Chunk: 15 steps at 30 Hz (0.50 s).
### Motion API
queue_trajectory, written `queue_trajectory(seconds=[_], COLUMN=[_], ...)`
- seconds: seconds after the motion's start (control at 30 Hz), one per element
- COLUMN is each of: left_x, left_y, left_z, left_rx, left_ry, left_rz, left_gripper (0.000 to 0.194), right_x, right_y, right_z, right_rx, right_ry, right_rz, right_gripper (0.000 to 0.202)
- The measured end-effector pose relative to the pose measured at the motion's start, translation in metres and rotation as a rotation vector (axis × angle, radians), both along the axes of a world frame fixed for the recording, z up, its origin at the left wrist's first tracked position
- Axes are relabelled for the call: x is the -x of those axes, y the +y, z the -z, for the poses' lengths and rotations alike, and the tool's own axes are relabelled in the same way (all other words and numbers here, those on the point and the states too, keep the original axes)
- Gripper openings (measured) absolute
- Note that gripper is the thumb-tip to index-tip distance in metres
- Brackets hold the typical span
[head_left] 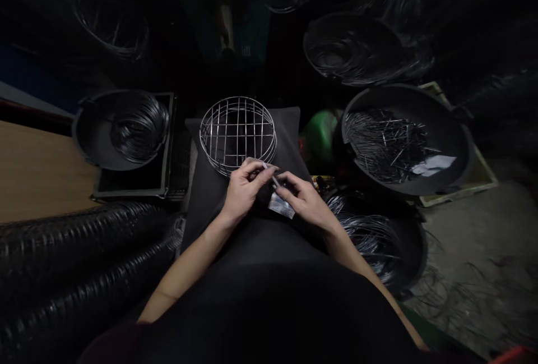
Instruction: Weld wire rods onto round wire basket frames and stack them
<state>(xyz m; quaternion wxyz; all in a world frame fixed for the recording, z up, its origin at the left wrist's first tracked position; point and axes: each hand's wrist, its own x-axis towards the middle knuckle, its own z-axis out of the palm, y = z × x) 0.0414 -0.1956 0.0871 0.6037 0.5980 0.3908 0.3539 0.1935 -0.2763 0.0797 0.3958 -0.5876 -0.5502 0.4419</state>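
In front of my body, my left hand [245, 187] pinches a small, pale, stick-like piece [270, 175] between thumb and fingers. My right hand [305, 198] closes on its lower end; the exact kind of piece is too small to tell. Under the right fingers a small shiny packet [282, 206] shows, and whether it is held or just lies there I cannot tell. Just beyond my left hand, a round wire rack [245, 136] with crossed bars rests on a black cloth [208, 198]. My left fingers overlap its near rim in view; contact is unclear.
A black basin [90, 139] with coiled wire [140, 128] sits on a crate [130, 192] at left. Dark ribbed rolls [84, 235] lie below it. At right, one basin [458, 145] holds short metal pieces [390, 142] and white paper [435, 165]; another holds loose wire [374, 238].
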Motion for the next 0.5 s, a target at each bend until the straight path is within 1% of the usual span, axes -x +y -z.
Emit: queue_trajectory(seconds=[0.07,0.1,0.2,0.27,0.33,0.5], left_x=[0.0,0.001,0.002,0.002,0.002,-0.002], left_y=[0.003,0.005,0.007,0.007,0.008,0.017], left_z=[0.001,0.001,0.0,-0.003,-0.007,-0.016], left_rx=[0.032,0.036,0.009,-0.038,-0.075,-0.119], left_ry=[-0.061,-0.076,-0.071,-0.062,-0.056,-0.091], left_rz=[-0.058,-0.076,-0.142,-0.21,-0.269,-0.34], left_gripper=[0.021,0.022,0.02,0.017,0.013,0.011], right_x=[0.002,0.002,0.001,-0.001,-0.005,-0.025], right_y=[0.001,0.001,0.003,0.004,0.008,0.028], right_z=[0.002,0.003,0.005,0.005,0.003,0.001], right_rx=[0.053,0.069,0.075,0.04,-0.017,-0.215], right_ry=[0.107,0.128,0.079,0.062,0.105,0.208], right_rz=[-0.014,-0.007,0.054,0.072,0.064,-0.037], right_gripper=[0.025,0.025,0.026,0.023,0.023,0.032])
